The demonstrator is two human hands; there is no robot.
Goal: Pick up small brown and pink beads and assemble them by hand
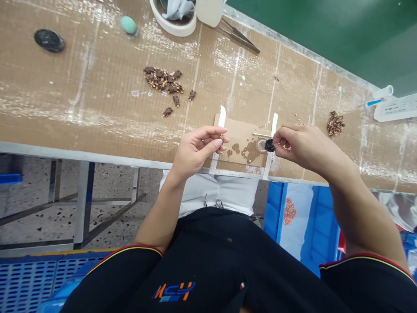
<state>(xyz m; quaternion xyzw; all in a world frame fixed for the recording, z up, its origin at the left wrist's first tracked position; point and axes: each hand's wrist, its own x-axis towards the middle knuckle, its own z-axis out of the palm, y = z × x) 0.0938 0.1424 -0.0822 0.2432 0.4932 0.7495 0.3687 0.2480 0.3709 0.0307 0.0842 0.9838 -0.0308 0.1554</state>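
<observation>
we have our left hand (198, 150) raised just above the near edge of the brown cardboard-covered worktop (97, 108), its fingers (219, 141) pinched on one tiny brown and gold part (222, 137), thumb and forefinger closed around it while the other fingers curl loosely beneath

our right hand (301, 145) sits near it to the right, fingers closed on a small black round disc-shaped piece (269, 145), which hangs over a taped-down square of cardboard (243, 141) bearing dark brown stains and a small pale ring; we cannot tell whether the disc touches that ring or only hovers over it

the two pieces are held apart, so we judge the joining of this pair as not yet made: both are picked up and presented, and bringing them together is what is left for them

as to the wider run, a loose heap of small brown and gold parts (164, 80) lies well back on the worktop, with a few strays nearer us, and a smaller pile of similar brown parts (335, 123) rests to the right of our right hand; which heap is fed from and which is finished we cannot tell, though the large one suggests plenty remains

further off lie metal tweezers (239, 37), a white round roll of tape (174, 27) and a dark oval stone-like object (49, 40), all untouched
</observation>
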